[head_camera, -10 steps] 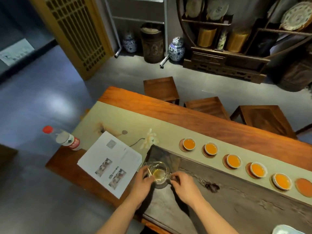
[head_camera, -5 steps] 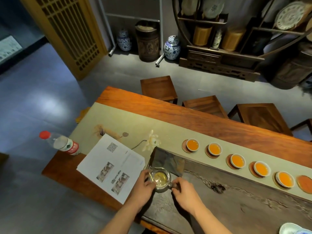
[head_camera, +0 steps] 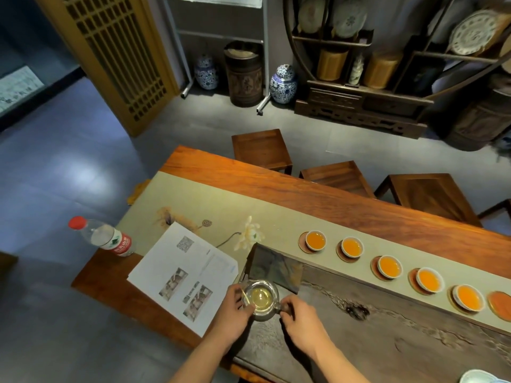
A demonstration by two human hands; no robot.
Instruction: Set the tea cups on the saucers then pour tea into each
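Note:
A glass pitcher (head_camera: 261, 299) with a little pale tea stands on the dark stone tea tray (head_camera: 387, 335). My left hand (head_camera: 231, 313) cups its left side and my right hand (head_camera: 300, 317) pinches its handle on the right. Along the beige runner (head_camera: 215, 208) runs a row of several white tea cups, each on a brown saucer and filled with orange tea, from the nearest cup (head_camera: 315, 240) to the far right cup (head_camera: 468, 297). Beyond that, one saucer (head_camera: 501, 304) lies at the frame's right edge with no cup on it.
A printed sheet (head_camera: 185, 275) lies left of the tray, with a plastic water bottle (head_camera: 103, 237) at the table's left end. Three wooden stools (head_camera: 261, 149) stand behind the table. A white dish (head_camera: 481, 377) peeks in at the bottom right.
Both hands have closed in on the pitcher, which stays on the tray. The view has shifted slightly; the cups have not moved.

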